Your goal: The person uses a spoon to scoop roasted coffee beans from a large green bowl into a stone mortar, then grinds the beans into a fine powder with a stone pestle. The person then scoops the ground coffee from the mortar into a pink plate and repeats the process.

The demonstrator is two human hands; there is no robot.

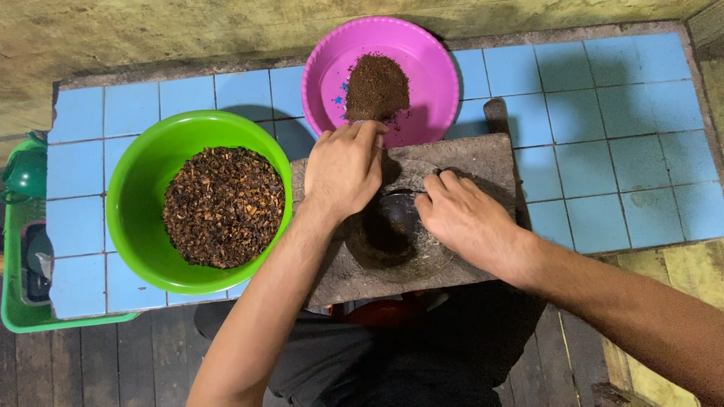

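Note:
A grey stone grinding slab (483, 162) with a dark hollow in its middle lies on the blue tiled counter (603, 151). My left hand (343, 169) rests on the slab's far left part, fingers curled near the rim of the pink bowl (332, 75). My right hand (460, 218) lies on the right side of the hollow, fingers bent down onto the stone; whether it holds anything is hidden. The pink bowl holds a heap of fine brown powder (377, 87). A green bowl (136, 203) to the left is filled with coarse dark dried pieces (222, 207).
A green plastic basket (15, 301) with dark items sits at the counter's left edge. A rough wall runs along the back. Dark wooden floorboards (113, 362) lie below the counter's near edge, with my dark-clothed lap under the slab.

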